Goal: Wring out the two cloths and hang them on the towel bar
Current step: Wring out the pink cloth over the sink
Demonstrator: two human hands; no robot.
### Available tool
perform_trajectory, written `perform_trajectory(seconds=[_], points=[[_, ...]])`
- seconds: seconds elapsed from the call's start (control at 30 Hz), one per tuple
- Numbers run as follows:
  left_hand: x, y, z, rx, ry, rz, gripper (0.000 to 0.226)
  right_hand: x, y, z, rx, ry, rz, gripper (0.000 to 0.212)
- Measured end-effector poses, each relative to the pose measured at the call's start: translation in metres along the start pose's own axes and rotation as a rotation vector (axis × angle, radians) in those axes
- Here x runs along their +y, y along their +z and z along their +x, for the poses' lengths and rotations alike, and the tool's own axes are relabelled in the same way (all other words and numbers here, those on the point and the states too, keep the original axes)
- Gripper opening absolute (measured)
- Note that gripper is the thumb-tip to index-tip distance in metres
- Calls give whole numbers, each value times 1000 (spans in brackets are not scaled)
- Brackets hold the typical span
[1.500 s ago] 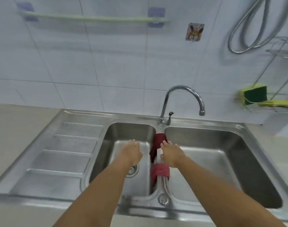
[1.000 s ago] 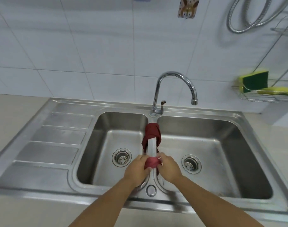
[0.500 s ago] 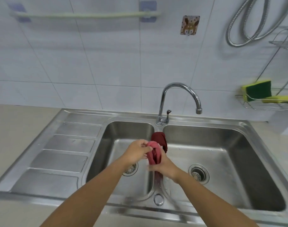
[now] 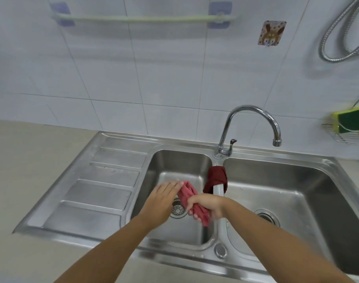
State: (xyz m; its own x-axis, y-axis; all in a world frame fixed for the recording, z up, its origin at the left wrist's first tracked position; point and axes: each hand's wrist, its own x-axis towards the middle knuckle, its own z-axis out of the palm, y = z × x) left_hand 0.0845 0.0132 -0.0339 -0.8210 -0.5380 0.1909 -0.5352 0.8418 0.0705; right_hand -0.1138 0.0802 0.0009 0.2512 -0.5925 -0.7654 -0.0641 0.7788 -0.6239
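Pink cloth (image 4: 189, 198), bunched over the left basin (image 4: 182, 166), is clenched by right hand (image 4: 205, 207) and gripped at its top by left hand (image 4: 163, 199); opposing twist advised, drips kept above drain (image 4: 177, 209), darker cloth (image 4: 216, 178) left on divider.

1 head view looks steeply down, close over the sink (image 4: 121, 203)

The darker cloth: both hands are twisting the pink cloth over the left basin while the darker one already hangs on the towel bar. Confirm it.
Wrong: in the head view the darker cloth lies draped over the sink divider, not on the towel bar. The rest holds.
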Motion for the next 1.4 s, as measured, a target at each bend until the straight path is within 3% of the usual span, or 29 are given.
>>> perform_trajectory(seconds=[0.07, 0.17, 0.27, 0.4, 0.53, 0.6, 0.7, 0.8, 0.87, 1.0, 1.13, 1.23, 1.33, 1.4], points=[[-4, 5, -5, -5, 6, 20, 91, -13, 8, -2, -142, 128, -124, 3], [-1, 2, 1, -22, 4, -171, 59, -25, 19, 0, -234, 260, -325, 14], [0, -11, 8, -103, -19, -216, 19, -32, 19, 1, -73, 257, -549, 20], [2, -16, 17, -305, -175, -200, 26, -37, 22, 9, 310, 64, -1010, 15], [5, -19, 30, -486, -387, -464, 15, -32, 23, 19, 577, -187, -1442, 19], [5, -23, 34, -588, -465, -675, 14, -28, 17, 24, 627, -301, -1537, 23], [5, -32, 35, -757, -572, -960, 31, -21, 14, 31, 621, -384, -1629, 24], [-2, -29, 30, -930, -643, -1044, 24, -16, 18, 37, 610, -423, -1688, 22], [-8, -23, 26, -955, -667, -1093, 20, -15, 23, 42, 626, -424, -1695, 21], [-17, -17, 20, -878, -637, -1081, 12, -18, 28, 48, 668, -363, -1611, 19], [-19, -10, 16, -743, -568, -952, 14, -23, 27, 41, 588, -292, -1488, 27], [-18, 0, 9, -485, -482, -799, 21, -32, 29, 34, 418, -104, -1202, 31], [-13, 9, -6, -140, -413, -598, 49, -45, 29, 22, 216, 58, -816, 25], [-7, 10, -15, 19, -306, -525, 51, -55, 27, 11, 96, 143, -655, 23]])
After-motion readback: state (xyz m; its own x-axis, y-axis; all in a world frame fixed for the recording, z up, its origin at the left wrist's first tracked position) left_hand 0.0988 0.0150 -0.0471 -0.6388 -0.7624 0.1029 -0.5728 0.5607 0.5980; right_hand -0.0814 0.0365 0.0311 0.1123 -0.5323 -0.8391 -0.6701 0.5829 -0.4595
